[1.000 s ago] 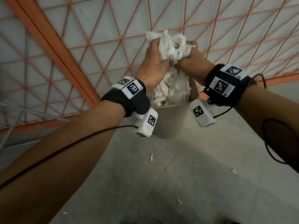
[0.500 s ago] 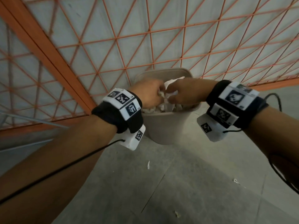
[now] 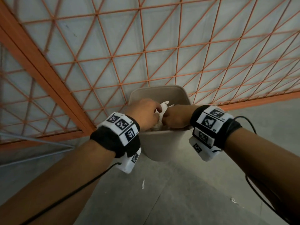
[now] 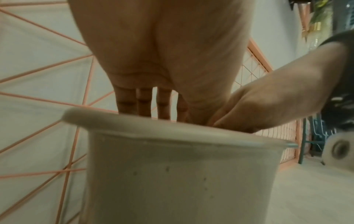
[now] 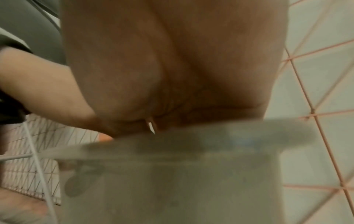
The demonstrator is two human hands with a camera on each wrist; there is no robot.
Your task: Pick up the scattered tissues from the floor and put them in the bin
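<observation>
A beige plastic bin (image 3: 162,146) stands on the floor against the mesh fence. Both hands reach into its mouth. A bit of white crumpled tissue (image 3: 164,105) shows between them, and the rest lies hidden under the hands. My left hand (image 3: 144,114) points its straight fingers (image 4: 143,104) down past the bin's rim (image 4: 172,128); their tips are hidden inside. My right hand (image 3: 177,118) is bunched beside it, fingers curled on the tissues. In the right wrist view a white sliver of tissue (image 5: 151,126) peeks from under the palm above the blurred bin (image 5: 191,174).
An orange wire mesh fence (image 3: 146,54) with a thick orange frame (image 3: 40,69) rises right behind the bin. Small white scraps (image 3: 143,184) (image 3: 233,200) lie on the grey concrete floor. A thin white wire frame (image 3: 40,142) sits low at the left.
The hands came down with the tissue bundle from above the bin into its mouth. Most of the tissue has sunk out of sight.
</observation>
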